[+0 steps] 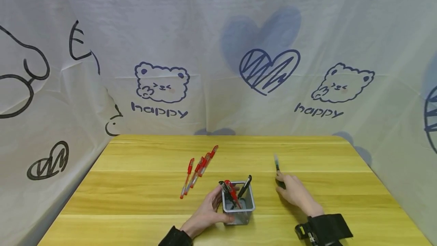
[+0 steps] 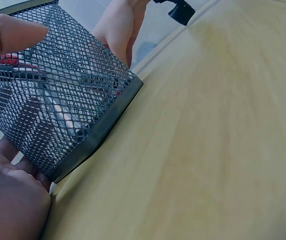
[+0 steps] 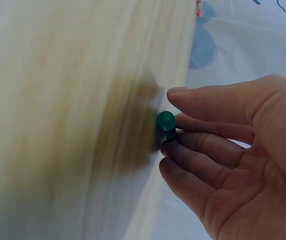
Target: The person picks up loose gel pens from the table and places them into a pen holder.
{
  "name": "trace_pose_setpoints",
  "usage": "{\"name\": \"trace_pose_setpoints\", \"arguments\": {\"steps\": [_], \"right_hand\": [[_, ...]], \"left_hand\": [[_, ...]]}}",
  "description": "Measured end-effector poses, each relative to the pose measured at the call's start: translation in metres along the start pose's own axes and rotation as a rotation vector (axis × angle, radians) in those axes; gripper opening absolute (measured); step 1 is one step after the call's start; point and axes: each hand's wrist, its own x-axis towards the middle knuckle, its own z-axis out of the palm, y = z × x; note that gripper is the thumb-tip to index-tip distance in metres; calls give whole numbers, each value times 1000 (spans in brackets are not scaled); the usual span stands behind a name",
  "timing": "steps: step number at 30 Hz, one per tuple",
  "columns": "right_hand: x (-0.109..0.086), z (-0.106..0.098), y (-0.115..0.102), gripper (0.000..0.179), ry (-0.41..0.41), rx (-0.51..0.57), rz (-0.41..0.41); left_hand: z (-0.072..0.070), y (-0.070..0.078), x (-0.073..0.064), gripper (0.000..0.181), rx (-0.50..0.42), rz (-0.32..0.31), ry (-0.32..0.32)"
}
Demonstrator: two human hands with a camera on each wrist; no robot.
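My left hand (image 1: 209, 208) holds a square black mesh pen holder (image 1: 238, 217) by its side, thumb along the near face and fingers behind. In the left wrist view the mesh wall of the holder (image 2: 57, 95) fills the upper left. Inside it stand a red pen (image 1: 232, 193) and black pens (image 1: 244, 187), leaning apart. My right hand (image 1: 294, 191) is at a green pen (image 1: 277, 161) on the table to the right. In the right wrist view the green end of the pen (image 3: 166, 121) lies against the fingertips, with the thumb raised a little apart from it.
Several red-capped pens (image 1: 190, 167) lie slantwise on the wooden table (image 1: 143, 200), left of the holder and farther back. A white cloth with blue drawings (image 1: 218, 109) hangs behind the table's far edge and along both sides.
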Motion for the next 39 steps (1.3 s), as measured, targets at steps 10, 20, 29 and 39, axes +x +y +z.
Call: {"name": "trace_pose_setpoints", "arguments": {"steps": [10,20,29,39], "right_hand": [[-3,-5,2,25,232,-1,23],[15,-8,5,29,201,-79,174],[22,-6,7,32,128,-61,244],[22,-3,7,31,96,-44,257]], "left_hand": [[-1,-3,1,85,30,18,-8],[-1,-2,1,88,11,6,0],[0,-1,0,87,19,10,-3],[0,-1,1,87,21,11,0]]}}
